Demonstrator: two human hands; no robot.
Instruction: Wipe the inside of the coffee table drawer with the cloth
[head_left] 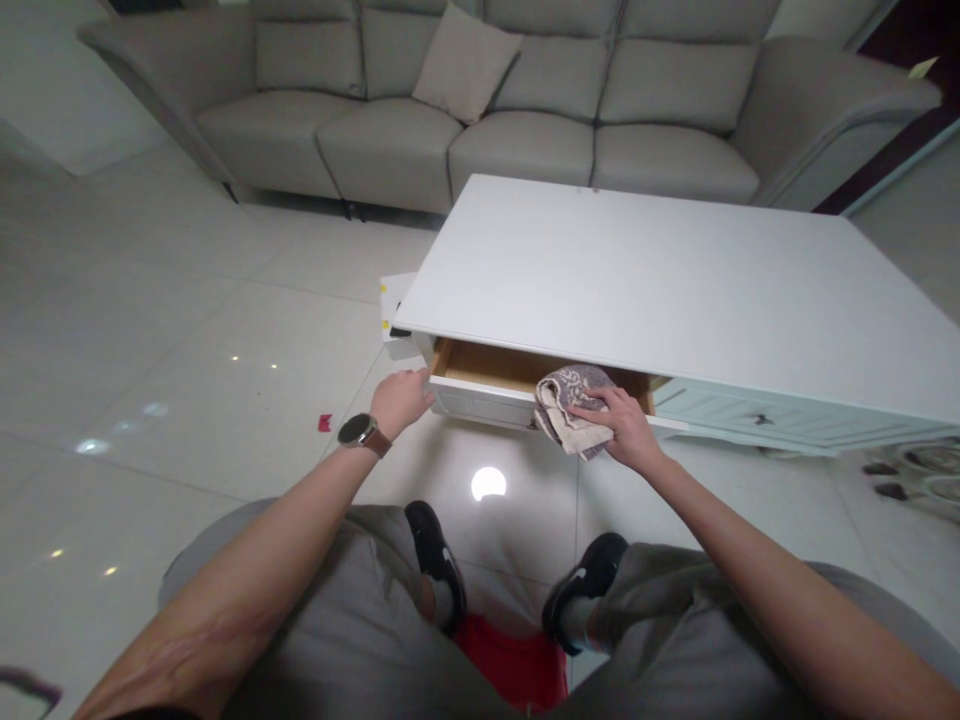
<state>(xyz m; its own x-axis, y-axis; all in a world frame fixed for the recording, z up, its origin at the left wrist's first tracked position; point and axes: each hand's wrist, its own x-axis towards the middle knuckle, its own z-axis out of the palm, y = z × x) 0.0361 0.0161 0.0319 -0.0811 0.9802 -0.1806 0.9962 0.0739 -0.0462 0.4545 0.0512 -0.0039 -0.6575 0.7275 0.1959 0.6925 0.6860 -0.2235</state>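
Cloth (571, 408), grey and crumpled, drapes over the front edge of the open drawer (487, 385) under the white tabletop (675, 290). Right hand (626, 425) presses on it, fingers closed over the fabric. Left hand (401, 400), with a watch (360, 432) at the wrist, grips the drawer's left front corner. A sofa (525, 110) stands far behind.

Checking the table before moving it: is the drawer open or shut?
Open. The drawer is pulled out under the tabletop, wooden inside showing; the left hand grips its corner.
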